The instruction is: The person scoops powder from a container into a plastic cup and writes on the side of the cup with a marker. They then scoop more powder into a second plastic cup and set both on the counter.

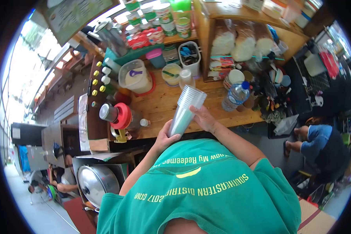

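Observation:
A tall stack of clear plastic cups (186, 107) is held at a slant between my two hands, over the near edge of the wooden counter. My left hand (167, 135) is wrapped around the lower end of the stack. Higher up, my right hand (203, 117) grips its right side near the rims. Just behind the stack stands a small clear container (186, 79) with a whitish lid.
On the counter (160, 111) are a tub of white powder (135, 80) with a purple scoop, a red-lidded jar (123, 116) and a blue-capped water bottle (236, 96). Bread bags (243, 43) fill a shelf. A metal pot lid (98, 185) lies left; a person (319, 148) is at right.

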Demonstrator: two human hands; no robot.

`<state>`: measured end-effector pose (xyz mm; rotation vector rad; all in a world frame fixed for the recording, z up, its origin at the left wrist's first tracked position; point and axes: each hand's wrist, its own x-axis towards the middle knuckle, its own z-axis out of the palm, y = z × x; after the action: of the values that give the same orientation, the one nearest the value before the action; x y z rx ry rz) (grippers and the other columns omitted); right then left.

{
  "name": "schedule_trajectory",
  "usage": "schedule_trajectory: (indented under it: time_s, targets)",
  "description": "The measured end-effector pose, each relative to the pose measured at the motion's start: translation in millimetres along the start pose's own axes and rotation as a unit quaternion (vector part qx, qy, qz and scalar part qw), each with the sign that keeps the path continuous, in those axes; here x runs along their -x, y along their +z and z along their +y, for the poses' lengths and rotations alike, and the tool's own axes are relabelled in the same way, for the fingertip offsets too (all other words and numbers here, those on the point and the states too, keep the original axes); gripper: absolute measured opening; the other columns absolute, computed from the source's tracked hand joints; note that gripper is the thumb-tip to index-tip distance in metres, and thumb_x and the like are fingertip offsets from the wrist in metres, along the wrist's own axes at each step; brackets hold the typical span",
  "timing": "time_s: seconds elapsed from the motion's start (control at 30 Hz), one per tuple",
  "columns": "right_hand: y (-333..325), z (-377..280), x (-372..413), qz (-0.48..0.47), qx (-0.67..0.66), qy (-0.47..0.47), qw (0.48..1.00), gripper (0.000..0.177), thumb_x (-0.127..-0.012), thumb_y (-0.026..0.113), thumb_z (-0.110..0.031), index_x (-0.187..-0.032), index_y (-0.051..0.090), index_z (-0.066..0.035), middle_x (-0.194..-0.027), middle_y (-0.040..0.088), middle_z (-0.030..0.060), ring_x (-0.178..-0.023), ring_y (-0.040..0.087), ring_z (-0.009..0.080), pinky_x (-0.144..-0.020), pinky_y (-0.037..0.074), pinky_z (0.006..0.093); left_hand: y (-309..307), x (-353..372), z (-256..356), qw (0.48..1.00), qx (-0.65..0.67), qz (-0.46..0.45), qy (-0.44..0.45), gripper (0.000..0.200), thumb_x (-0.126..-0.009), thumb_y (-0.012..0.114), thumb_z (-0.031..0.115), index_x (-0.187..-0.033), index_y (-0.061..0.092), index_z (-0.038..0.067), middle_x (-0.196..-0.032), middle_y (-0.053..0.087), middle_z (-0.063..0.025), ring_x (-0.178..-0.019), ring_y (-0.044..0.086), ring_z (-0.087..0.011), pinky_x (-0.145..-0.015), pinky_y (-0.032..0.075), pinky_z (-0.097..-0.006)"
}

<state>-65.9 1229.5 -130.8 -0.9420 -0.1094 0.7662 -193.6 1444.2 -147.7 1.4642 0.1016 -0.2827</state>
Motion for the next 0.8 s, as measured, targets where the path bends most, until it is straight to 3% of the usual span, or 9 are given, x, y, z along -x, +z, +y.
schedule_trajectory:
  time_s: [0.03, 0.1, 0.17, 0.23, 0.4, 0.47, 0.57, 0.63, 0.8]
  targets:
    - [10, -5, -6, -0.040, -0.077, -0.068, 0.994, 0.068, -0.093, 0.079, -0.040, -0.143, 0.051, -0.003, -0.134, 0.063, 0.0107, -0.126, 0.061, 0.0226, -0.112, 0.045, 0.0382, 8, 1, 14, 1.000, 0.003, -0.011, 0.010, 0.085, -0.090, 0.083, 0.025, -0.158, 0.036, 0.005, -0.142, 0.056, -0.0119, -0.123, 0.059, -0.0202, -0.108, 0.047, -0.0387]
    - [22, -26, -13, -0.053, -0.038, -0.079, 0.995, 0.069, -0.090, 0.082, -0.036, -0.143, 0.051, -0.004, -0.133, 0.063, 0.0097, -0.126, 0.061, 0.0210, -0.111, 0.046, 0.0380, 8, 2, 41, 0.998, 0.016, -0.063, -0.019, 0.086, -0.089, 0.083, 0.025, -0.158, 0.036, 0.005, -0.144, 0.056, -0.0127, -0.129, 0.055, -0.0204, -0.110, 0.045, -0.0390]
    - [28, -49, -16, -0.063, 0.000, -0.093, 0.994, 0.071, -0.088, 0.085, -0.032, -0.143, 0.051, -0.004, -0.133, 0.063, 0.0088, -0.125, 0.060, 0.0194, -0.110, 0.047, 0.0378, -2, -1, 49, 0.998, -0.024, -0.015, 0.048, 0.086, -0.089, 0.083, 0.025, -0.159, 0.036, 0.005, -0.145, 0.055, -0.0130, -0.131, 0.054, -0.0211, -0.110, 0.045, -0.0389]
    - [31, -71, -14, -0.069, 0.178, -0.135, 0.972, 0.085, -0.076, 0.092, -0.028, -0.146, 0.049, -0.004, -0.133, 0.064, 0.0082, -0.125, 0.060, 0.0188, -0.108, 0.049, 0.0372, -5, -4, 59, 0.989, -0.032, 0.086, 0.112, 0.091, -0.088, 0.084, 0.032, -0.160, 0.035, 0.006, -0.151, 0.051, -0.0146, -0.138, 0.051, -0.0258, -0.111, 0.044, -0.0413]
    - [46, -105, 11, -0.067, 0.433, -0.077, 0.895, 0.107, -0.060, 0.096, -0.027, -0.152, 0.046, -0.007, -0.138, 0.062, 0.0114, -0.127, 0.061, 0.0222, -0.108, 0.049, 0.0368, 4, -7, 112, 0.958, -0.095, 0.165, 0.216, 0.099, -0.085, 0.082, 0.045, -0.162, 0.033, 0.005, -0.158, 0.045, -0.0182, -0.144, 0.046, -0.0299, -0.114, 0.041, -0.0467]
    - [48, -104, 20, -0.094, 0.545, -0.097, 0.827, 0.108, -0.058, 0.094, -0.032, -0.152, 0.047, -0.007, -0.141, 0.061, 0.0154, -0.128, 0.062, 0.0283, -0.109, 0.049, 0.0396, 9, -12, 121, 0.955, -0.162, 0.091, 0.231, 0.098, -0.085, 0.083, 0.043, -0.161, 0.034, 0.004, -0.158, 0.046, -0.0189, -0.143, 0.047, -0.0292, -0.115, 0.040, -0.0462]
    - [57, -108, 39, -0.082, 0.611, -0.048, 0.786, 0.107, -0.058, 0.091, -0.035, -0.151, 0.048, -0.007, -0.141, 0.060, 0.0183, -0.127, 0.061, 0.0335, -0.109, 0.048, 0.0417, 24, -20, 125, 0.963, -0.168, 0.067, 0.200, 0.085, -0.085, 0.084, 0.035, -0.154, 0.047, 0.002, -0.140, 0.062, -0.0169, -0.127, 0.060, -0.0247, -0.106, 0.050, -0.0412]
    - [48, -105, 48, -0.090, 0.617, -0.050, 0.780, 0.106, -0.058, 0.092, -0.036, -0.150, 0.049, -0.006, -0.141, 0.060, 0.0187, -0.127, 0.061, 0.0334, -0.108, 0.049, 0.0422, 31, -22, 124, 0.970, -0.168, 0.047, 0.167, 0.075, -0.082, 0.086, 0.022, -0.147, 0.055, 0.001, -0.123, 0.071, -0.0132, -0.109, 0.069, -0.0201, -0.095, 0.056, -0.0347]
    - [7, -98, 54, -0.179, 0.550, 0.000, 0.816, 0.100, -0.064, 0.092, -0.044, -0.146, 0.052, -0.003, -0.137, 0.062, 0.0185, -0.124, 0.063, 0.0309, -0.105, 0.050, 0.0417, 58, -18, 118, 0.965, -0.195, -0.018, 0.174, 0.079, -0.078, 0.088, 0.028, -0.145, 0.055, 0.001, -0.125, 0.071, -0.0200, -0.112, 0.071, -0.0256, -0.097, 0.056, -0.0393]
